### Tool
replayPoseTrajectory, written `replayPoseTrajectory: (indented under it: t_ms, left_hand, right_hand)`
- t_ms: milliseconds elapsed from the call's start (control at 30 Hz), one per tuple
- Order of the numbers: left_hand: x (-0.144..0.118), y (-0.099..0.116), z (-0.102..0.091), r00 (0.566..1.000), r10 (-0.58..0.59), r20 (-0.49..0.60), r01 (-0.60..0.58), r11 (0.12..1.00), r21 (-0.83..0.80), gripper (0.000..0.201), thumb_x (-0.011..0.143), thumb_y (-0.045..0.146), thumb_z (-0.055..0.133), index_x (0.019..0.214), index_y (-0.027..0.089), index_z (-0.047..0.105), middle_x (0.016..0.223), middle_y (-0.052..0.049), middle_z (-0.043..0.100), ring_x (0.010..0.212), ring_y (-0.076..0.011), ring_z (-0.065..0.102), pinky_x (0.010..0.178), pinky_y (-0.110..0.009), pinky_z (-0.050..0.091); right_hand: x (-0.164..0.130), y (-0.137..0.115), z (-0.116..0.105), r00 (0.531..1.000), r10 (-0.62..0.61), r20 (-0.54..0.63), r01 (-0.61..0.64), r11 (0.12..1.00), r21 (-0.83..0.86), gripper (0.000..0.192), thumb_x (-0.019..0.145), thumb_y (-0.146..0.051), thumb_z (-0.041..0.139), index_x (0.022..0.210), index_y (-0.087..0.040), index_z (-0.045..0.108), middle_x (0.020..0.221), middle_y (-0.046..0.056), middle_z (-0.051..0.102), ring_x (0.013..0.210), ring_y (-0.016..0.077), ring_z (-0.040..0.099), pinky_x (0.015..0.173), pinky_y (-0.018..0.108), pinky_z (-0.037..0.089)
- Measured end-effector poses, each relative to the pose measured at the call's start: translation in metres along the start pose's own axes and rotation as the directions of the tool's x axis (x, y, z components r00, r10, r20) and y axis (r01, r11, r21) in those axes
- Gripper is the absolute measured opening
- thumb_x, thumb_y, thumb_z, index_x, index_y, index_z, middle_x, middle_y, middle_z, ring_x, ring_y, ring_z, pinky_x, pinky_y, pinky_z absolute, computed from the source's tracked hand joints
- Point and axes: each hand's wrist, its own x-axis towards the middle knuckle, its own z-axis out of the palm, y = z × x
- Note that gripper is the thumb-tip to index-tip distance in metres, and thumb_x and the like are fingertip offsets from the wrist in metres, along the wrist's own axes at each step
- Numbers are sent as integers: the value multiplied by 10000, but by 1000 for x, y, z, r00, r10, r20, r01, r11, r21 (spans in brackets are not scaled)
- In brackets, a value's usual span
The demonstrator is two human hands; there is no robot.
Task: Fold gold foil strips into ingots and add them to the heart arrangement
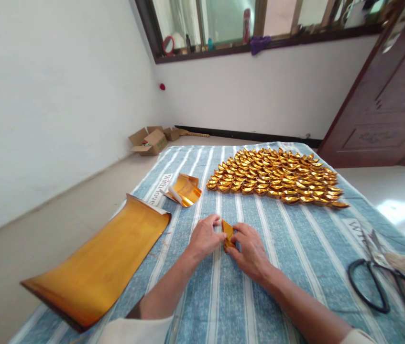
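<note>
Both hands meet over a small folded piece of gold foil (228,235) on the striped cloth (295,267): the left hand (204,238) pinches its near-left edge with thumb and fingertips, and the right hand (250,248) pinches it from the other side, fingers curled close, so the foil stands tilted between the two thumbs. Beyond the hands, well apart, lies a wide bed of finished ingots (277,177) packed row against row. Ahead and left of the left hand sits a short stack of cut sheets (185,189), and farther left a long sheet (102,265) hangs partly over the cloth's edge. Scissors (377,282) lie well to the right of the right hand. The foil looks thin and springy; a crease pressed off-line would likely leave a lopsided shape, and too hard a pinch could tear it. The long sheet, overhanging as it does, could slide to the floor if the cloth is tugged.
</note>
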Motion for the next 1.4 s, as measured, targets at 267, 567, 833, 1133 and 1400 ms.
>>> replayPoseTrajectory:
  t_ms: [267, 567, 833, 1133, 1400]
  left_hand:
    - [2, 6, -5, 967, -246, 69, 254, 955, -154, 205, 709, 165, 596, 901, 138, 661, 687, -32, 693, 731, -192, 667, 642, -251, 454]
    - [-5, 15, -5, 911, -289, 294, 392, 830, -398, 102, 715, 224, 587, 687, 138, 634, 574, -1, 648, 462, -102, 570, 396, -172, 282]
    - [-9, 8, -4, 887, -246, 391, 438, 716, -544, 153, 695, 289, 608, 686, 137, 596, 502, 24, 576, 375, -56, 459, 369, -168, 199]
    - [-11, 1, -1, 880, -180, 440, 469, 472, -746, 267, 619, 346, 709, 693, 136, 562, 548, 13, 572, 414, -45, 444, 388, -164, 179]
    - [-18, 7, -3, 918, -170, 358, 389, 559, -732, 217, 672, 330, 689, 705, 129, 615, 603, -2, 613, 481, -65, 502, 413, -174, 230]
  right_hand:
    - [0, 2, -2, 1000, -10, 1, 10, 997, 76, 107, 686, -127, 708, 689, -215, 648, 1060, 41, 611, 1014, 225, 546, 917, 407, 395]
    - [0, -4, -10, 996, -66, -57, 73, 988, 138, 66, 743, -171, 688, 749, -234, 669, 1107, 60, 622, 1054, 239, 568, 922, 423, 418]
    - [-3, -1, -9, 985, -121, -121, 146, 964, 222, 41, 800, -208, 657, 787, -240, 678, 1168, 68, 589, 1124, 228, 541, 958, 416, 428]
    - [-3, -1, -14, 988, 60, -142, -13, 950, 311, 105, 803, -288, 646, 726, -228, 687, 1160, 84, 612, 1148, 249, 544, 959, 414, 432]
    - [0, -4, -18, 986, 132, -97, -87, 924, 372, 142, 806, -304, 634, 705, -222, 692, 1069, 83, 647, 1091, 245, 582, 930, 398, 441]
